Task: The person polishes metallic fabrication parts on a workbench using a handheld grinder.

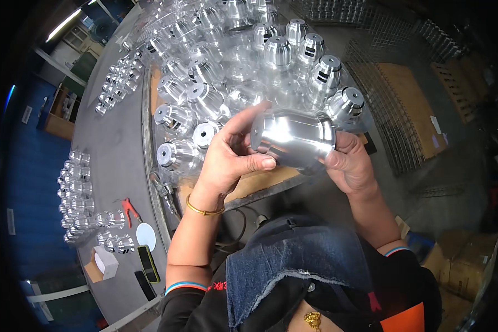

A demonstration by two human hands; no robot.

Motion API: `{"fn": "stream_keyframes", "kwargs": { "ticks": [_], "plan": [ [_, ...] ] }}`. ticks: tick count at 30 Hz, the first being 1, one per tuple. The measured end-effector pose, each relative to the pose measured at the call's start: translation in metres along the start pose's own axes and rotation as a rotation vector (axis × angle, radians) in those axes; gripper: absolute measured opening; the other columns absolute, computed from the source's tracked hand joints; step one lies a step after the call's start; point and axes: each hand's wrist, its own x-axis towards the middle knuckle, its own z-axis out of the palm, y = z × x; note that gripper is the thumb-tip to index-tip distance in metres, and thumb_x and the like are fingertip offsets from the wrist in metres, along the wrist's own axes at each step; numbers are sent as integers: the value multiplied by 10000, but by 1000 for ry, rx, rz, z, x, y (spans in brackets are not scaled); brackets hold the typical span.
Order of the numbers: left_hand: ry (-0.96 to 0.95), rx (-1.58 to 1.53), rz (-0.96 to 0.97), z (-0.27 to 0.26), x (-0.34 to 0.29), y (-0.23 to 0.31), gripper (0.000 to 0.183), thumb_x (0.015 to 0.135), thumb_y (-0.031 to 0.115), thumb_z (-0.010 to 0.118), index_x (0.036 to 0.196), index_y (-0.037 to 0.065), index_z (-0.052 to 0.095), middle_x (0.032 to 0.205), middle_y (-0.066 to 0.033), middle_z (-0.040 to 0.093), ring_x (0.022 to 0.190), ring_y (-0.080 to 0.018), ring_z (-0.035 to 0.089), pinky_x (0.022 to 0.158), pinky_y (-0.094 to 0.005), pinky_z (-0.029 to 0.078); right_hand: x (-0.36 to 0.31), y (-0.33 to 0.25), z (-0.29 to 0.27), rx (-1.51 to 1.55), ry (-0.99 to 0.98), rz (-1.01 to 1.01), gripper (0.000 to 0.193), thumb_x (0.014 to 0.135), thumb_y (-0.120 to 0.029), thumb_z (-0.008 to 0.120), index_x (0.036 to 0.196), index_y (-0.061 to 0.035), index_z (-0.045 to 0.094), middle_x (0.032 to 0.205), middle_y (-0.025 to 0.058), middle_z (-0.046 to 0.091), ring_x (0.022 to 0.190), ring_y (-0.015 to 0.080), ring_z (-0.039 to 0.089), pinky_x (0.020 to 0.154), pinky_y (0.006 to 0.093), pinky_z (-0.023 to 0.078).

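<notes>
Between my two hands lies a shiny, cup-shaped metal housing (296, 137), tilted onto its side. My left hand (235, 146) grips its narrower closed end, the thumb along the lower side and the fingers mostly hidden behind it. At the wider rim, my right hand (349, 160) pinches the edge between thumb and fingers. Just beyond my hands, many similar metal housings stand in clear plastic trays (240, 55). The closest ones are a housing (174, 155) left of my left hand and a housing (346, 105) beyond my right hand.
A grey table (113, 160) on the left bears rows of small metal parts (74, 188), a red-handled tool (130, 210), a white disc (146, 237), a phone (148, 263) and a small white box (102, 263). Wire racks (390, 110) stand right; cardboard boxes (465, 260) sit lower right.
</notes>
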Motion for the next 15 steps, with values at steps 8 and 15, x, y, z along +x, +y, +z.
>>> {"fn": "stream_keyframes", "kwargs": {
  "ticks": [8,15],
  "plan": [
    [100,-87,-9,-3,-6,2,803,605,-57,773,1312,-4,396,1191,-107,527,1003,-178,571,840,-288,495,-1,15,1,-556,-11,-172,186,737,32,694,921,32,673,848,66,679,757,88,585,682,234,459],
    [139,-45,-11,-1,-10,2,879,574,47,820,1327,-26,373,1199,-107,526,1017,-175,566,821,-249,484,3,18,3,-606,-43,-229,163,729,45,697,890,27,684,805,59,679,729,90,580,662,245,452]
  ]
}}
